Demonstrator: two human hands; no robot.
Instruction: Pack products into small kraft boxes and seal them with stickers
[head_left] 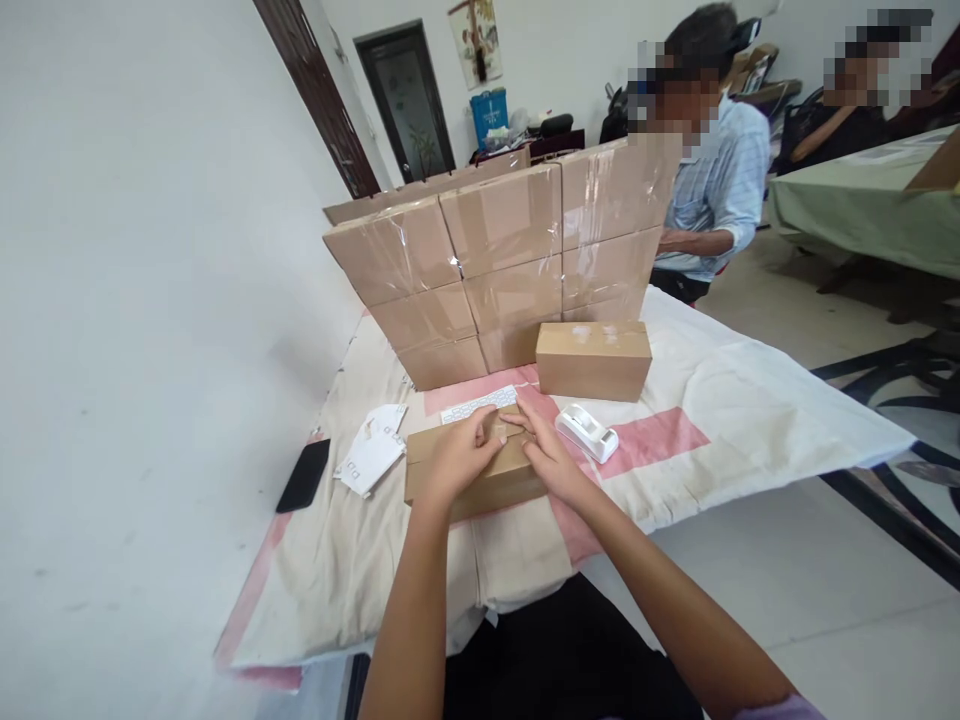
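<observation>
A closed brown cardboard box (431, 465) lies lengthwise on the cloth in front of me. On its top rests my left hand (469, 450), fingers bent and thumb apart from them. My right hand (551, 455) lies at the box's right part with fingers stretched over the top, so that end is partly hidden. A small patch of clear tape (501, 432) seems to show on the lid between both hands. Right of my right hand stands a white tape dispenser (587, 432). Just behind the box is a white strip with a grid pattern, like a keyboard (480, 402).
A second cardboard box (594, 362) stands behind the dispenser. Tall taped cardboard panels (510, 255) form a screen across the table. At left lie white paper pieces (373, 455) and a black phone (304, 476). A person (712, 190) sits behind the screen, another farther right.
</observation>
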